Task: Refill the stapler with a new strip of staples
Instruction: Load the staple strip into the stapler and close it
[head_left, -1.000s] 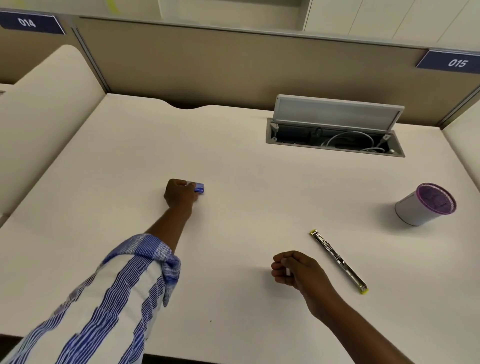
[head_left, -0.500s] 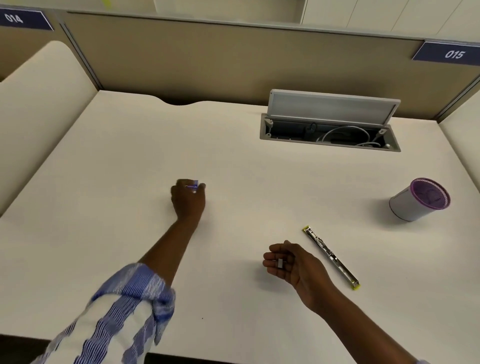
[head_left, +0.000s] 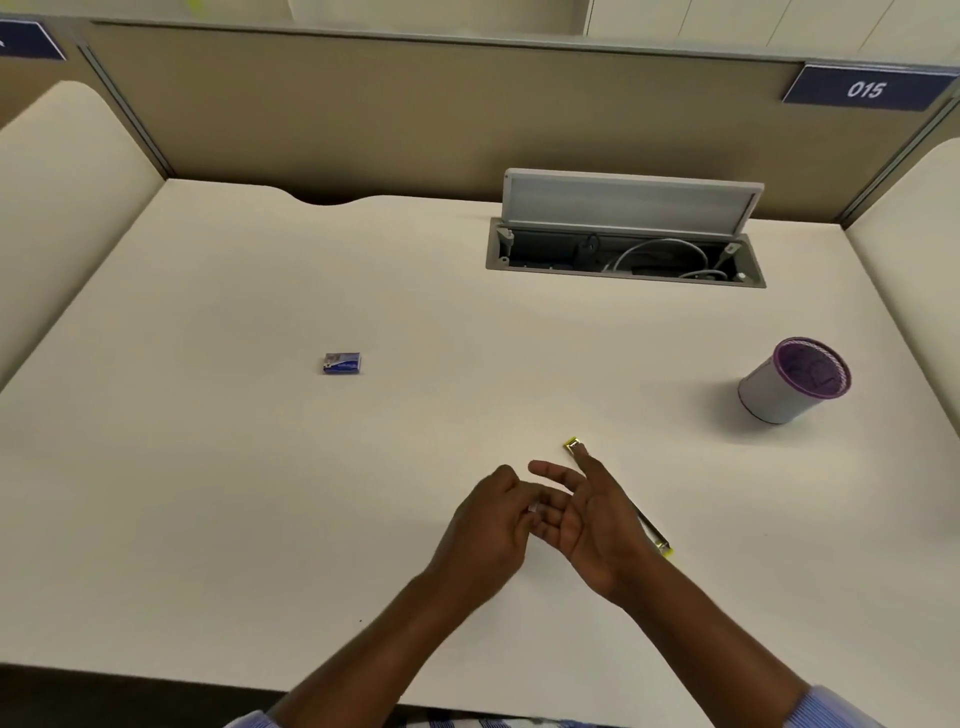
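Observation:
A small silver staple strip (head_left: 533, 508) lies across the fingers of my right hand (head_left: 589, 522), which is held palm up with fingers spread. The fingertips of my left hand (head_left: 485, 527) are pinched on that strip. Just behind my right hand, the slim metal stapler (head_left: 573, 447) with yellow ends lies flat on the white desk (head_left: 260, 493); my hand hides its middle. The blue staple box (head_left: 341, 362) sits alone on the desk, far to the left of both hands.
A white cup with a purple rim (head_left: 795, 379) stands at the right. An open cable hatch (head_left: 623, 254) with its raised lid is set into the desk at the back. Beige partitions enclose the back and both sides.
My left hand let go of the blue box, left it on the desk and came over to my right hand. My right hand opened from a loose fist, palm up.

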